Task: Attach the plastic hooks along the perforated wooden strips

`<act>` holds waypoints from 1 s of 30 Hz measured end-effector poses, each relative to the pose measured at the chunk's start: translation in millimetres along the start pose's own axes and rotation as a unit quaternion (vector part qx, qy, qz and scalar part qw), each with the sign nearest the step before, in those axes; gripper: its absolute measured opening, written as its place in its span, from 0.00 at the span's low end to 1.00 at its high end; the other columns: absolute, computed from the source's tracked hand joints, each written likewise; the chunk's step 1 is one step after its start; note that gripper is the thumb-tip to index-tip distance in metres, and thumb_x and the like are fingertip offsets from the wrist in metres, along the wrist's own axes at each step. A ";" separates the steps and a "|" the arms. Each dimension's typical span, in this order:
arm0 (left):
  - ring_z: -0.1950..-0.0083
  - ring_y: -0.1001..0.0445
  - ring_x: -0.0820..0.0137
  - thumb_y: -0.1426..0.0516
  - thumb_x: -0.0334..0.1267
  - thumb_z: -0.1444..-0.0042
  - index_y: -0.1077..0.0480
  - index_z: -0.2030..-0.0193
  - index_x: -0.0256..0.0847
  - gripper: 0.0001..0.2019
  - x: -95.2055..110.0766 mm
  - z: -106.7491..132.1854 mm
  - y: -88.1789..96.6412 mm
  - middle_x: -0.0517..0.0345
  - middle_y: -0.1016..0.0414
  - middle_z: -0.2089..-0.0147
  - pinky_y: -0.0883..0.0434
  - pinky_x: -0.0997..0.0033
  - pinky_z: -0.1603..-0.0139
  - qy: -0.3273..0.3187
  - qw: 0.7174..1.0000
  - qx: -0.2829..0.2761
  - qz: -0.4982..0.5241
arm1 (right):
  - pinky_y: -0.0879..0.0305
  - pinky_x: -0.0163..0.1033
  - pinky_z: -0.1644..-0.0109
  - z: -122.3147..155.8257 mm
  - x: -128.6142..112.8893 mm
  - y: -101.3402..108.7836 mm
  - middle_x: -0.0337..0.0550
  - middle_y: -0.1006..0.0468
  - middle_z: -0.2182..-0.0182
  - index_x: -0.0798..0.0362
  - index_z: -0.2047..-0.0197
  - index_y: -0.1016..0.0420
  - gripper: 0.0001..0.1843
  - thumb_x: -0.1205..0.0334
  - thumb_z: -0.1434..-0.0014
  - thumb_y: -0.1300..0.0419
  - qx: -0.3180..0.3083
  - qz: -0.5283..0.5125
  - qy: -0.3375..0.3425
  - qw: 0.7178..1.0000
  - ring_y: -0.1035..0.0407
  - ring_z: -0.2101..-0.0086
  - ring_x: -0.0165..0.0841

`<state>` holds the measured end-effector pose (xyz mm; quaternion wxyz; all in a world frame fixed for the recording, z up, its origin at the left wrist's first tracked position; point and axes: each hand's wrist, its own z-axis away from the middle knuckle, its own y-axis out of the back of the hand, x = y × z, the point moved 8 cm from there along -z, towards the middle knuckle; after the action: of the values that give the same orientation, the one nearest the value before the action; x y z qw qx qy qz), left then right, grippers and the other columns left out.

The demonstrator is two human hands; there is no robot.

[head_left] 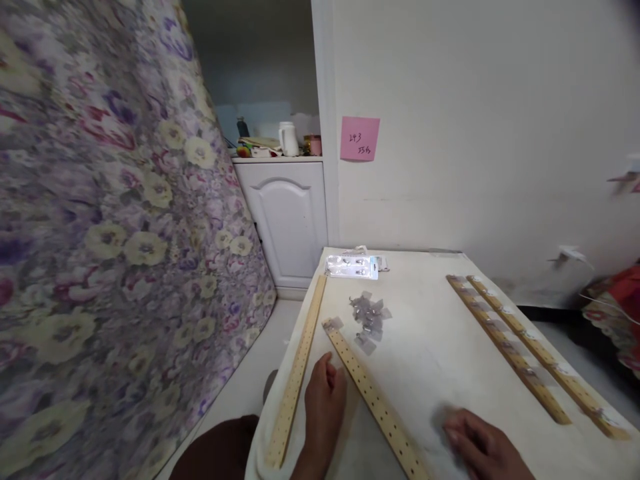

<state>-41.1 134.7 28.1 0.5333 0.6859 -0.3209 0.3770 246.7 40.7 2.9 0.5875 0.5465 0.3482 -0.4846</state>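
Right hand (480, 443) is curling closest, left hand (325, 397) too, with a wooden strip (369, 395) slanting between them; can't tell if fingers are gripping anything. Guessing I'm fitting clear tags (379, 313), so next is probably calling for one off the pile (369, 320).

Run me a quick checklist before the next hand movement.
1. Left hand near the middle strip: ok, it sits between that and the leftmost strip.
2. Right hand empty: cannot tell, fingers curled and blurred.
3. Loose clear-tabbed pieces close by: ok, heaped beside the middle strip's far end.
4. Pieces all along the middle strip: not ok, only one shows, at the far end.
5. Pieces along the two strips at the right: ok, on both.
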 end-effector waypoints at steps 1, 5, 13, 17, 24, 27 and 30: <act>0.66 0.29 0.68 0.51 0.43 0.43 0.37 0.47 0.38 0.19 -0.1 -0.3 0.0 0.58 0.31 0.67 0.32 0.68 0.62 -0.001 1.000 -0.002 0.000 | 0.45 0.35 0.76 -16.9 -11.9 -12.5 0.34 0.36 0.82 0.51 0.77 0.34 0.18 0.45 0.48 0.43 -0.014 0.021 0.032 0.999 0.42 0.80 0.28; 0.66 0.29 0.66 0.51 0.42 0.43 0.37 0.46 0.38 0.20 -1.8 -3.6 0.4 0.58 0.30 0.66 0.33 0.68 0.62 -0.003 1.000 -0.013 -0.018 | 0.41 0.35 0.69 -79.1 -55.9 -56.6 0.36 0.32 0.78 0.51 0.72 0.31 0.11 0.53 0.46 0.45 -0.001 0.125 0.131 0.984 0.37 0.74 0.32; 0.67 0.26 0.63 0.53 0.40 0.42 0.36 0.51 0.42 0.14 12.2 -25.0 -0.9 0.56 0.25 0.69 0.39 0.71 0.69 -0.017 0.986 -0.126 -0.112 | 0.44 0.35 0.67 -129.2 -69.6 -94.9 0.40 0.25 0.70 0.51 0.60 0.32 0.12 0.55 0.46 0.42 0.068 0.319 0.084 0.942 0.32 0.71 0.33; 0.66 0.25 0.61 0.53 0.39 0.42 0.35 0.60 0.46 0.08 14.1 -35.1 -4.6 0.57 0.23 0.69 0.43 0.71 0.70 -0.037 0.976 -0.159 -0.146 | 0.46 0.35 0.69 -129.6 -68.6 -96.7 0.37 0.27 0.71 0.49 0.63 0.34 0.10 0.55 0.47 0.42 0.078 0.323 0.075 0.940 0.33 0.72 0.31; 0.64 0.26 0.62 0.53 0.41 0.42 0.34 0.64 0.48 0.08 4.6 -31.5 -9.1 0.57 0.24 0.67 0.39 0.70 0.67 -0.031 0.978 -0.170 -0.117 | 0.43 0.35 0.67 -126.1 -70.5 -93.9 0.36 0.26 0.65 0.48 0.63 0.35 0.10 0.58 0.50 0.42 0.110 0.256 0.066 0.958 0.32 0.69 0.31; 0.61 0.26 0.61 0.53 0.41 0.42 0.32 0.62 0.48 0.10 6.1 -26.6 -11.6 0.54 0.24 0.62 0.37 0.67 0.63 -0.039 0.975 -0.183 -0.117 | 0.42 0.35 0.68 -128.7 -64.7 -94.3 0.33 0.26 0.73 0.47 0.65 0.35 0.07 0.58 0.49 0.43 0.102 0.216 0.058 0.969 0.33 0.73 0.31; 0.62 0.26 0.60 0.53 0.42 0.42 0.31 0.62 0.48 0.10 4.7 -23.5 -13.0 0.52 0.25 0.61 0.37 0.66 0.64 -0.044 0.972 -0.185 -0.139 | 0.42 0.35 0.69 -135.3 -57.8 -93.3 0.34 0.28 0.76 0.49 0.67 0.33 0.06 0.58 0.50 0.43 0.081 0.132 0.055 0.986 0.33 0.74 0.31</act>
<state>-31.9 160.3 29.1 0.6838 0.6290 -0.3096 0.2023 157.8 190.5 7.1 0.5802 0.6591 0.2646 -0.3987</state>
